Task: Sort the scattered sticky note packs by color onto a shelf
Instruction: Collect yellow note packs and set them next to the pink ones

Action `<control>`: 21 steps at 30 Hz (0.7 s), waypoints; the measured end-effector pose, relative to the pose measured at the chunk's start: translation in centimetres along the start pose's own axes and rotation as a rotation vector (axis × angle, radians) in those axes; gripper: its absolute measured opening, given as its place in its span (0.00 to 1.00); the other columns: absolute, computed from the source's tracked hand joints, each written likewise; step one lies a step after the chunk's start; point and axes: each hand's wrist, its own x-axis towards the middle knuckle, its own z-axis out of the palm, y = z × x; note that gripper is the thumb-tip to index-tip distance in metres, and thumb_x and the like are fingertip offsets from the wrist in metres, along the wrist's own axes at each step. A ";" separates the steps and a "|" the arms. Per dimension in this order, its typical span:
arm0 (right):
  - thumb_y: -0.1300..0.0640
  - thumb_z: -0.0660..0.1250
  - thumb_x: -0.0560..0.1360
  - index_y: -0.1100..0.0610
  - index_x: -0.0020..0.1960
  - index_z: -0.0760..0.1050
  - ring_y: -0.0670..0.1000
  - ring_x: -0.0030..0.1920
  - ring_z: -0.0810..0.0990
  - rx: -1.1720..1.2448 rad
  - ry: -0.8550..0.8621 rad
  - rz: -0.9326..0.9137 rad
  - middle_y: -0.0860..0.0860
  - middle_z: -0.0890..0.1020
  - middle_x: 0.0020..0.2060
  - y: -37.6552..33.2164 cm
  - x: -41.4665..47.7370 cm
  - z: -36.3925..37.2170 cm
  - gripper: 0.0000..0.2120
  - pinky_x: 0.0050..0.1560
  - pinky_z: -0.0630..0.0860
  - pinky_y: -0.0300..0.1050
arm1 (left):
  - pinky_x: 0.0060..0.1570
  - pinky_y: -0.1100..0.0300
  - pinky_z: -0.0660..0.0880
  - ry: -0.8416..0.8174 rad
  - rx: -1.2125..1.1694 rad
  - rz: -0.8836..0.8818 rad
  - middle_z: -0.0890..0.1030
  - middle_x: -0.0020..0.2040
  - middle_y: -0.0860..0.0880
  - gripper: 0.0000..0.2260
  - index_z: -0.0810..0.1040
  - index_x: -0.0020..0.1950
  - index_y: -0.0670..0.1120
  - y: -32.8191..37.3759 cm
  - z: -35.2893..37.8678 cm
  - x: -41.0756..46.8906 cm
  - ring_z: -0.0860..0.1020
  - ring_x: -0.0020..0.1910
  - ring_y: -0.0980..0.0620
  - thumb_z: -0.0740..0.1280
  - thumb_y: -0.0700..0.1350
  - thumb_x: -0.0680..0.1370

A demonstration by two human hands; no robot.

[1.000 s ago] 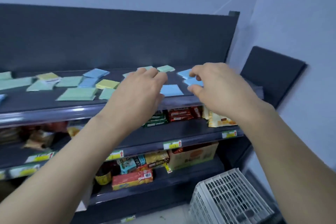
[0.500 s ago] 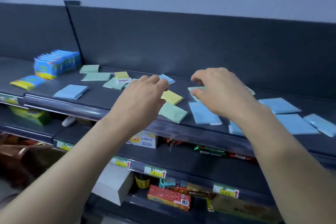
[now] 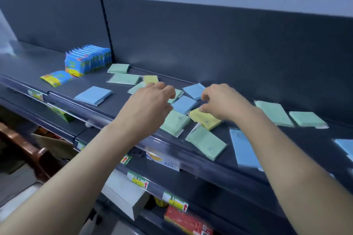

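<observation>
Your fingers on both sides are curled loosely and hold nothing: the left hand (image 3: 150, 104) hovers with its fingertips bent down over the middle of the shelf (image 3: 107, 108), and the right hand (image 3: 224, 102) has thumb and forefinger a little apart, as if ready to pinch, but no pack is between them.

The sticky note packs are all on the top shelf and not sorted. Between your hands lie two blue packs (image 3: 184, 104), one behind the other. A yellow pack (image 3: 205, 118) lies just under the right hand, and green packs (image 3: 174, 122) lie near the front edge. More green ones are at the far right (image 3: 274, 112), a blue one alone at the left (image 3: 93, 95), and others near the back wall.

I judge that you are at the very start of sorting: choosing the first pack. The next move calls for closing the fingers on one pack only, probably the nearer blue one. The packs overlap a little, so lift it straight to avoid dragging the neighbours.

Compared with half a second ago, the view has turned a little more left and closer, the hands are lower and nearer to the packs, and the packs themselves look unmoved.
</observation>
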 end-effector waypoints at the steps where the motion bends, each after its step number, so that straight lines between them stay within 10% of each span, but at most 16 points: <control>1: 0.54 0.67 0.75 0.61 0.54 0.77 0.57 0.49 0.80 -0.008 -0.047 0.030 0.56 0.81 0.50 0.1 0.8 0.5 0.12 0.48 0.77 0.50 | 0.50 0.58 0.66 -0.014 -0.005 0.010 0.75 0.56 0.49 0.10 0.72 0.60 0.47 -0.5 0.6 0.4 0.72 0.56 0.46 0.61 0.46 0.79; 4: 0.50 0.66 0.75 0.56 0.35 0.66 0.50 0.33 0.69 -0.052 -0.180 0.157 0.51 0.72 0.36 0.1 2.4 1.9 0.16 0.30 0.64 0.43 | 0.50 0.59 0.66 -0.057 -0.017 0.060 0.75 0.58 0.50 0.11 0.72 0.61 0.48 -2.1 2.5 1.9 0.72 0.58 0.47 0.61 0.47 0.79; 11: 0.49 0.71 0.70 0.56 0.38 0.68 0.50 0.32 0.70 -0.065 -0.344 0.371 0.49 0.72 0.37 -1.6 5.1 2.3 0.15 0.29 0.64 0.40 | 0.51 0.58 0.68 -0.130 -0.051 0.161 0.76 0.58 0.50 0.11 0.71 0.61 0.47 -7.0 4.8 6.0 0.73 0.58 0.48 0.61 0.46 0.79; 21: 0.70 0.60 0.69 0.55 0.29 0.57 0.52 0.29 0.57 -0.068 0.033 0.283 0.51 0.61 0.29 -9.1 9.7 -1.8 0.18 0.28 0.54 0.42 | 0.51 0.53 0.72 -0.215 -0.135 0.063 0.77 0.55 0.47 0.10 0.73 0.58 0.45 -16.7 5.8 8.0 0.74 0.55 0.45 0.63 0.45 0.78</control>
